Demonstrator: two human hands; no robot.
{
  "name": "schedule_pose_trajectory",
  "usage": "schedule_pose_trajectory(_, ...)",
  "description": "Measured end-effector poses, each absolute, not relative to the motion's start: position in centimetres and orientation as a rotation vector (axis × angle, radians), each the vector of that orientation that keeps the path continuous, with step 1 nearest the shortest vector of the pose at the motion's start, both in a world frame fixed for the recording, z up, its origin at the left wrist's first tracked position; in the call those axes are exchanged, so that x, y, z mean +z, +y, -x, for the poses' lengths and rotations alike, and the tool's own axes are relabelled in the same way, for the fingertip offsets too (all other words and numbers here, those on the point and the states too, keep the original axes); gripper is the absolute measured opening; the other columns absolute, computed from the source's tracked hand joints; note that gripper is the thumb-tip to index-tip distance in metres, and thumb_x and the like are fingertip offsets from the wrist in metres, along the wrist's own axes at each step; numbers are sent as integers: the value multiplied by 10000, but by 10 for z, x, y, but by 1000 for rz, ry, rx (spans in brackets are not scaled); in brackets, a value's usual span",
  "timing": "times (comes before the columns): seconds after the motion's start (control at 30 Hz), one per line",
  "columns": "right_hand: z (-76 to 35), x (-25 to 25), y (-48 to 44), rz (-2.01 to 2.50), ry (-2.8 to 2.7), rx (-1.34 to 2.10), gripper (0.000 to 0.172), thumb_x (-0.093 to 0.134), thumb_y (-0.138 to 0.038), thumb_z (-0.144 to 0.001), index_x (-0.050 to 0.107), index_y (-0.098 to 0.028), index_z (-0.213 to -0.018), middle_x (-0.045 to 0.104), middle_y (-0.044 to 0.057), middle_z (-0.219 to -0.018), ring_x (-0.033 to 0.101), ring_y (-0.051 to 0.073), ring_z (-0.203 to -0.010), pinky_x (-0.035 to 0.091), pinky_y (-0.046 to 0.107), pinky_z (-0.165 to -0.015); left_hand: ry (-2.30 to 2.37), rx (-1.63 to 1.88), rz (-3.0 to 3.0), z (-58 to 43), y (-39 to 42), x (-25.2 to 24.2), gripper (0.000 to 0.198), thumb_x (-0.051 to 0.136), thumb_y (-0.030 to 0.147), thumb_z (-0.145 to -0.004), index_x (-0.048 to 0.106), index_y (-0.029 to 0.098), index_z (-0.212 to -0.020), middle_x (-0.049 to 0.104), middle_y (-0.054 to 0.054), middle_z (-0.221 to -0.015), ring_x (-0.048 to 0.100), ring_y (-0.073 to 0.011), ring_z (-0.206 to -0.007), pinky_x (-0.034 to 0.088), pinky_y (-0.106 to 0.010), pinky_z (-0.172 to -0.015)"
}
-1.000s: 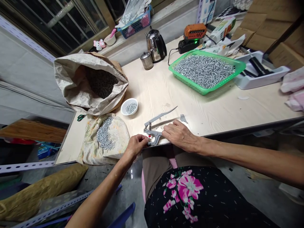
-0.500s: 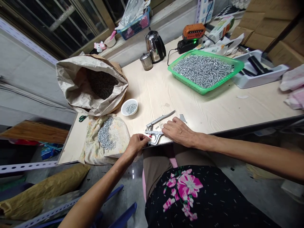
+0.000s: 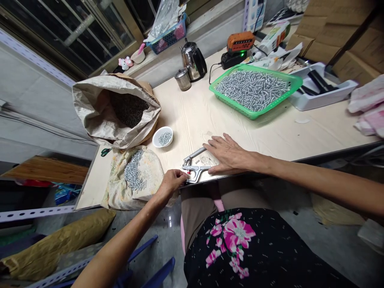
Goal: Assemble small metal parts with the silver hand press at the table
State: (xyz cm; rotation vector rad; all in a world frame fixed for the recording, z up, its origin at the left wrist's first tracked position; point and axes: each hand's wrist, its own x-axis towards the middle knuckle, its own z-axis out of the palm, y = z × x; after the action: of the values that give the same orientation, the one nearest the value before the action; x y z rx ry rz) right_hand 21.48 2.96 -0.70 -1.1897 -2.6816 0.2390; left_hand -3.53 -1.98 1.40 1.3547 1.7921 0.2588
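Note:
Hand pliers (image 3: 196, 170) with grey metal handles and a small spring lie at the table's front edge, handles spread apart. My left hand (image 3: 174, 181) pinches at the jaw end, beside a small red part; what the fingertips hold is too small to name. Spread over the handle ends is my right hand (image 3: 229, 154), fingers stretched out and thumb by the lower handle. Left of the pliers, a white bowl (image 3: 162, 142) holds small silver metal pins. More silver pins (image 3: 134, 172) lie heaped on a patterned cloth (image 3: 154, 164).
A large open sack (image 3: 90, 108) with dark contents stands at the left. Farther back are a green basket (image 3: 255, 115) of silver pins, a kettle (image 3: 192, 60), a lidded metal cup (image 3: 183, 80) and a charger with an orange battery (image 3: 240, 41). Scissors (image 3: 105, 152) lie near the sack.
My right hand has opened from curled fingers and now spreads over the handle ends. My left hand stays at the jaw end. The view has shifted slightly.

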Motion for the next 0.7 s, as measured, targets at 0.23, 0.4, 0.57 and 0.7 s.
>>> schedule_pose_trajectory(0.23, -209, 3, 32, 1187, -2734, 257, 765, 716, -537, -738, 494, -61, -1294, 608, 191, -1173, 500, 350, -1104, 276, 534, -1024, 1795, 268, -1381, 37, -20, 12, 318, 651, 444, -633, 676, 128, -622, 569, 1, -527, 460, -111, -514, 318, -220, -500)
schedule_pose_trajectory(0.4, -210, 6, 24, 1127, -2720, 271, 528, 668, -439, -808, 543, -122, -1211, 631, 142, -1116, 509, 301, -1025, 284, 433, -923, 1797, 249, -1411, 39, -20, 11, 349, 642, 472, -692, 682, 127, -661, 551, 11, -526, 463, -116, -518, 314, -229, -506)
schedule_pose_trajectory(0.57, -212, 3, 18, 1078, -2700, 272, 456, 657, -377, -841, 535, -129, -1203, 627, 126, -1106, 500, 274, -998, 270, 378, -861, 1935, 213, -1814, 31, -34, 21, 292, 587, 389, -836, 706, 123, -831, 641, -70, -801, 603, -188, -721, 450, -290, -647)
schedule_pose_trajectory(0.7, -209, 0, 15, 1019, -2686, 129, 449, 653, -339, -858, 515, -123, -1226, 624, 121, -1079, 493, 268, -987, 261, 368, -842, 1749, 383, -2349, 15, -33, 23, 436, 646, 341, -847, 581, 174, -1244, 584, -143, -1247, 561, -285, -1139, 485, -422, -936)
